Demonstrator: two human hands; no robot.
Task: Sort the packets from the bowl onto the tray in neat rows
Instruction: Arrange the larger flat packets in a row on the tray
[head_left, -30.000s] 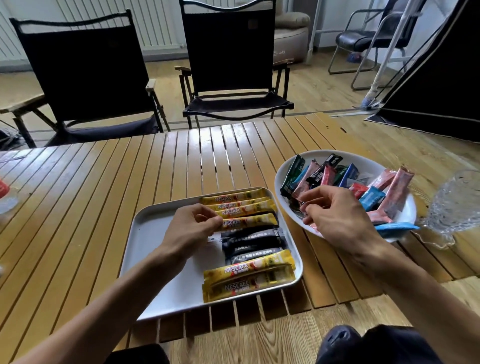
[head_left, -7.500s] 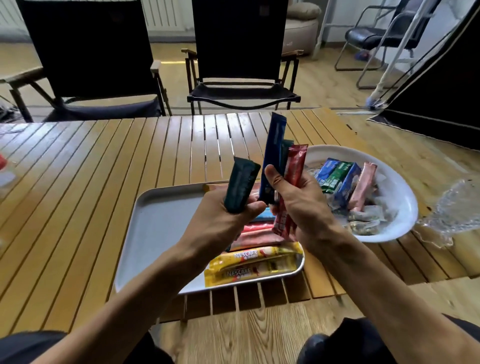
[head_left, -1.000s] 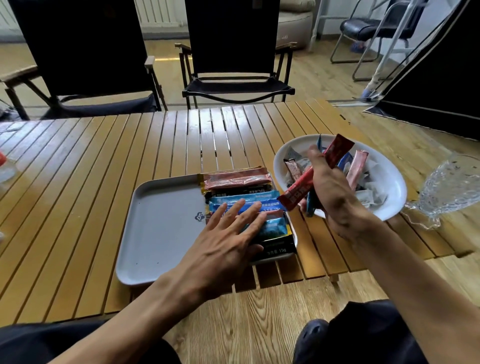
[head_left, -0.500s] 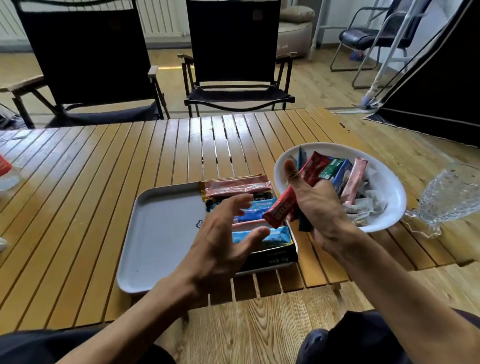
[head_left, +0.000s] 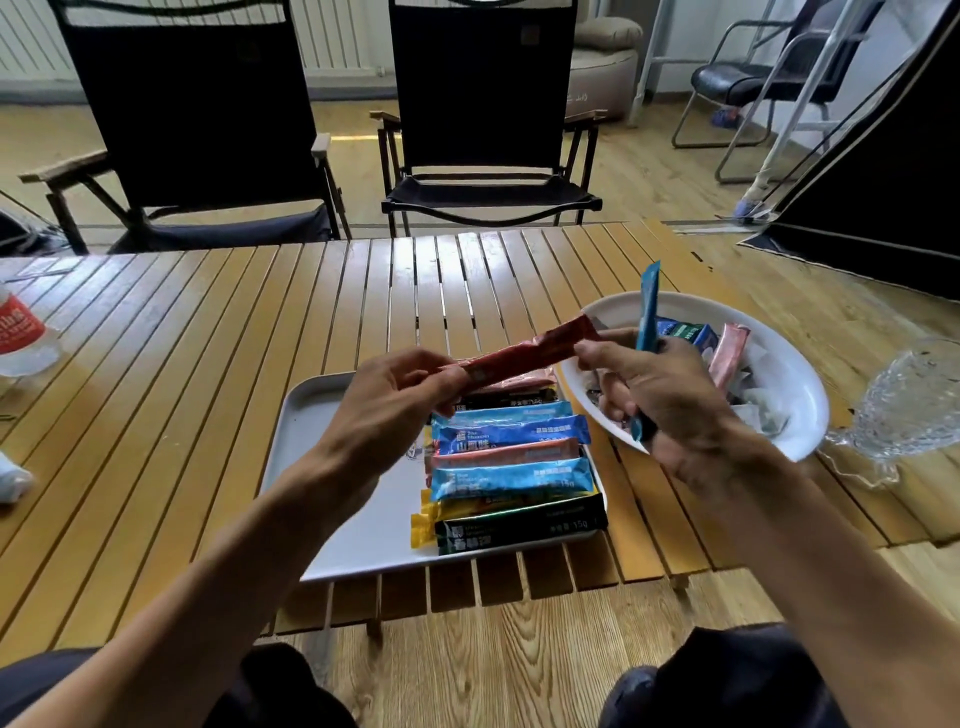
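Red stick packet (head_left: 524, 354), foil, held level above the tray (head_left: 332, 499): left hand (head_left: 400, 410) pinches its near end between thumb and fingertips, right hand (head_left: 660, 395) pinches the far end at about 2 o'clock from the left. Right hand also keeps a blue stick packet (head_left: 647, 312) clamped upright against the palm, tip toward 12 o'clock over the bowl (head_left: 795, 431). Tray: grey, on the slatted wooden table (head_left: 208, 364); the row of laid packets (head_left: 511, 457) fills its right half, lying crosswise in a column from 12 to 6 o'clock, some overlapping, yellow ends showing beneath. Left half bare. Bowl: white, at 3 o'clock of the tray, with several pink, blue and pale packets left inside. Step in hand, by judgement: passing the red packet to the left hand for placing. Handling advice: let the right fingers release only once the left pinch is firm; lower the packet flat, parallel to its neighbours, ends flush, beside a like colour, without nudging the stacked ones.
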